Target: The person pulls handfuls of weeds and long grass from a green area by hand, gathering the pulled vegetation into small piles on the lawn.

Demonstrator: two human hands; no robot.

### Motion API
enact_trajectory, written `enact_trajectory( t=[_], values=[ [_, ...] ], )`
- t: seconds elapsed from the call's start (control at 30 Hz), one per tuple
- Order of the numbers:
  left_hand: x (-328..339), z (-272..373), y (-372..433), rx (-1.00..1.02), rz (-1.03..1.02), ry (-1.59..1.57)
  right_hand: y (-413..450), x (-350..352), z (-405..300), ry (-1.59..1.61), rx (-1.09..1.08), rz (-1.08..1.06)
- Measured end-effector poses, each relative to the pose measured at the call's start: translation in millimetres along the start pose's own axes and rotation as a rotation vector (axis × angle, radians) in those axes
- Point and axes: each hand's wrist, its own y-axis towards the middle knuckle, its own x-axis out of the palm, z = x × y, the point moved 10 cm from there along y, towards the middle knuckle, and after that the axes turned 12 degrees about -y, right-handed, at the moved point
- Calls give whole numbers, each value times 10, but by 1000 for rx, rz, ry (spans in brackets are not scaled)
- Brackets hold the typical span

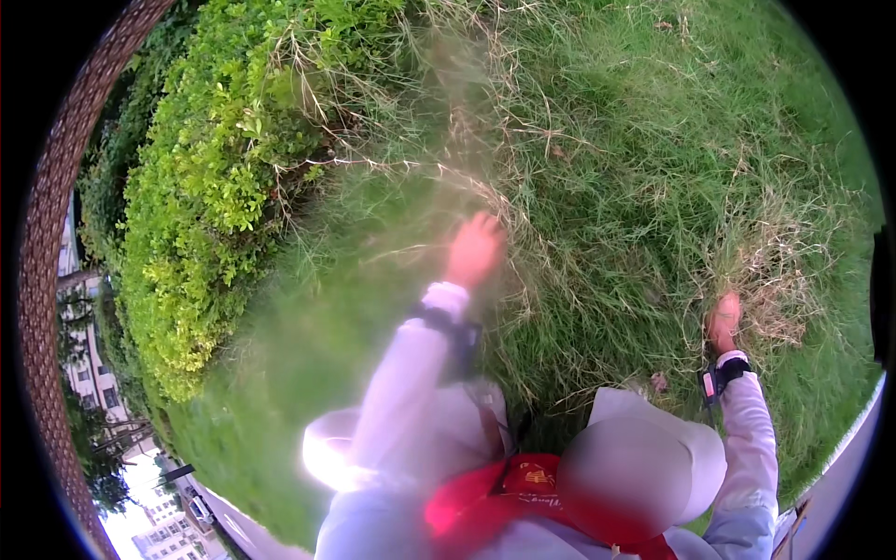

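Observation:
My left hand (477, 250), blurred, reaches down to the long grass (553, 252) near the middle of the view. Dry stems (490, 192) lie just beyond its fingertips, and whether any are in its fingers is unclear. Off to the right, my right hand (724, 320) is closed around a bundle of dry, straw-coloured grass (780, 280). Loose ends of that bundle spread out above and beside the fist. Both wrists carry dark straps, and a small device (709, 383) sits at the right one.
A trimmed green hedge (203, 189) borders the grass on the left, with a dry twig (371, 163) sticking out of it. My bent knees (633, 462) are close below. Pale paving (850, 437) edges the lawn at lower right. Buildings (98, 371) show at far left.

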Motion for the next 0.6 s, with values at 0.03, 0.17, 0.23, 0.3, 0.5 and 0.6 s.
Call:
enact_trajectory(
  t=[0.03, 0.17, 0.23, 0.3, 0.5, 0.6],
  values=[
    [54, -43, -131, -10, -17, 11, -90, 36, -125, 136, 192, -95],
    [25, -523, -339, -246, 324, -559, 78, 26, 165, 138, 65, 88],
    [354, -850, -477, -837, 584, -1568, 112, 220, 559, 548, 229, 20],
    [234, -895, -575, -873, 680, -1624, 2, 277, 310, 348, 187, -14],
    [339, -455, -1209, -1250, 1029, -1892, 23, 37, 99, 5, 79, 9],
    [101, -592, -1663, -1181, 1231, -1972, -35, 93, 225, 258, 318, -44]
  ],
)
